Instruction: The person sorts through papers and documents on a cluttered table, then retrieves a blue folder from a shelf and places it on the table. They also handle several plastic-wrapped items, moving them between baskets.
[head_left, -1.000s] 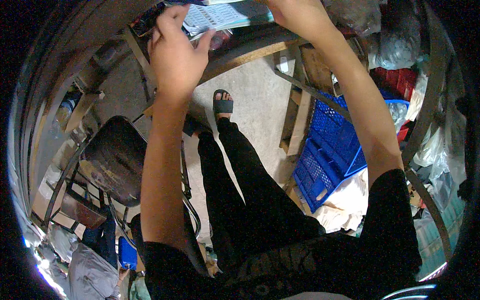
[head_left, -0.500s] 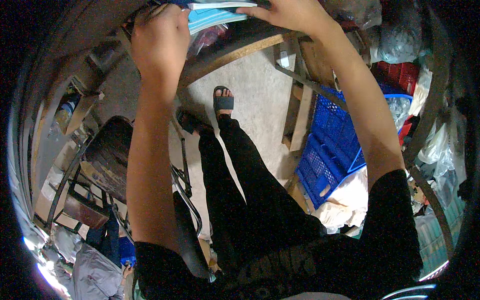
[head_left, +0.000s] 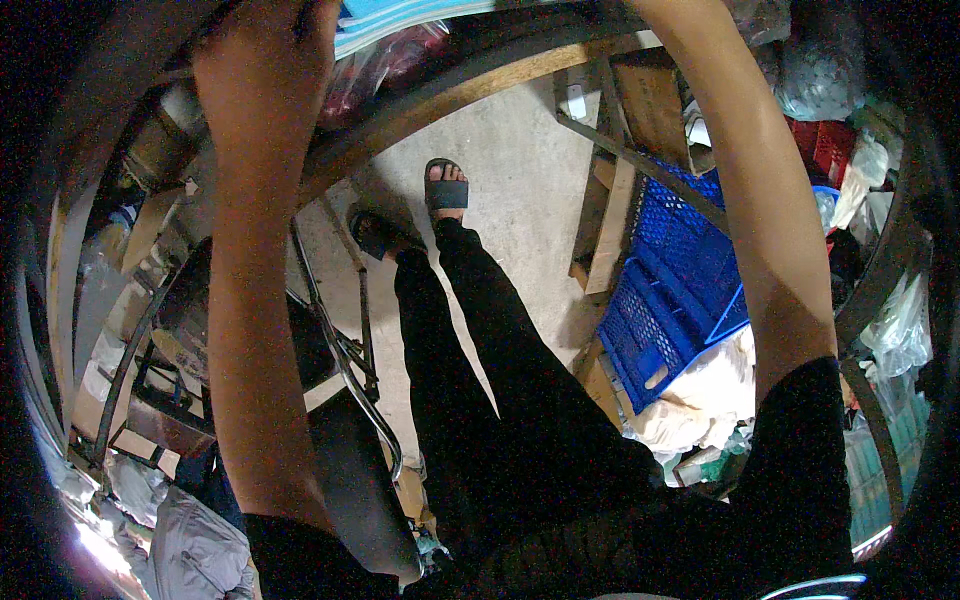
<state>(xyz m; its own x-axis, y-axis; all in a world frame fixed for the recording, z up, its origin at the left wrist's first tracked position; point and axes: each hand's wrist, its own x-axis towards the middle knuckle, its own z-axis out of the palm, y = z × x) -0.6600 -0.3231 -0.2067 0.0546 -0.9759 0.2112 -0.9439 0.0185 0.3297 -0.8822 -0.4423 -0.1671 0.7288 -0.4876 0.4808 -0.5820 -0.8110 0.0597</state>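
Holding a flat blue-striped packet [head_left: 420, 22] at the far edge, above the wooden table rim [head_left: 470, 85]; left hand [head_left: 265, 75] closed on its left end, right hand out of view. Likely mid-carry; next needs steady, level support.

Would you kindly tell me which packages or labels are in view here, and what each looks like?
Flat packet: top edge, at the left hand; light blue and white, mostly cut off.
Red wrapped bag: just beneath the packet; crinkled, shiny.
Clear plastic bags: right side; crumpled, see-through.
No screens or signs visible.
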